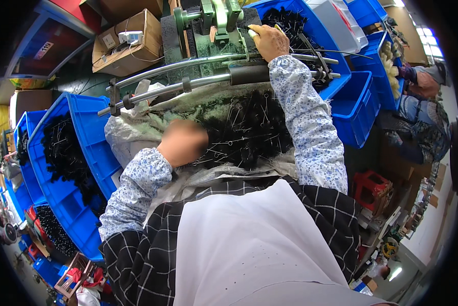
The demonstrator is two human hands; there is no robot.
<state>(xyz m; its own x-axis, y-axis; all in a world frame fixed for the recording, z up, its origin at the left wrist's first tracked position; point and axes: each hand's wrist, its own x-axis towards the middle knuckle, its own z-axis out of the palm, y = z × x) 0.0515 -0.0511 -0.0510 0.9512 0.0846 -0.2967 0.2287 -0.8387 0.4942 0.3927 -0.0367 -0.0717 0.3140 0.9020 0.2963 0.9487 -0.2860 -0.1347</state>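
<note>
My right hand (270,42) is at the green machine (220,38), its fingers bent together in a pinch with yellow covers on some fingertips. What they hold is too small to make out. My left hand (184,143) is smeared at the left edge of a heap of black twisted-wire brushes (254,127), so its fingers do not show. The brushes have bright wire stems, some with looped ends, and lie on a pale plastic sack (129,135) over my lap. Metal rails (203,81) cross between the machine and the heap.
Blue bins (94,127) of black brushes stand at the left, and another bin (336,46) of them at the far right. A smaller blue bin (355,112) sits beside my right arm. A cardboard box (132,43) stands far left. Other people (417,112) sit at the right.
</note>
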